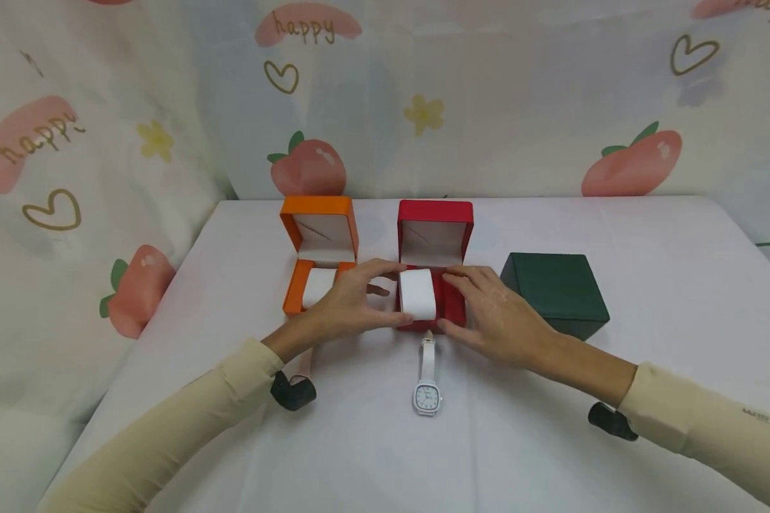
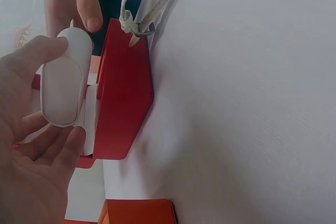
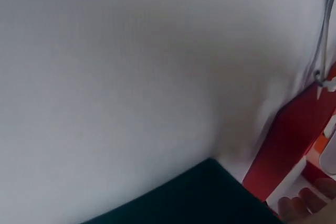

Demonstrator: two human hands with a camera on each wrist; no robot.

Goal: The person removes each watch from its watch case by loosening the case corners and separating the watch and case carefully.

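Note:
My left hand [image 1: 353, 303] pinches a white watch cushion [image 1: 418, 294] between thumb and fingers. The cushion is over the open red watch box [image 1: 435, 212], and the left wrist view shows it lifted out of the box [image 2: 126, 98]. At the box's right side is my right hand [image 1: 507, 317], fingers apart and bent a little, fingertips close to the cushion and the box edge. A white-strapped watch [image 1: 427, 395] lies face up in front of the red box, its strap end by the box front.
An open orange watch box [image 1: 317, 206] with its own white cushion [image 1: 319, 286] stands to the left. A pale strap [image 1: 304, 363] shows beneath my left wrist. The closed green box [image 1: 555, 285] sits to the right, partly behind my right forearm. Patterned cloth hangs behind the white table.

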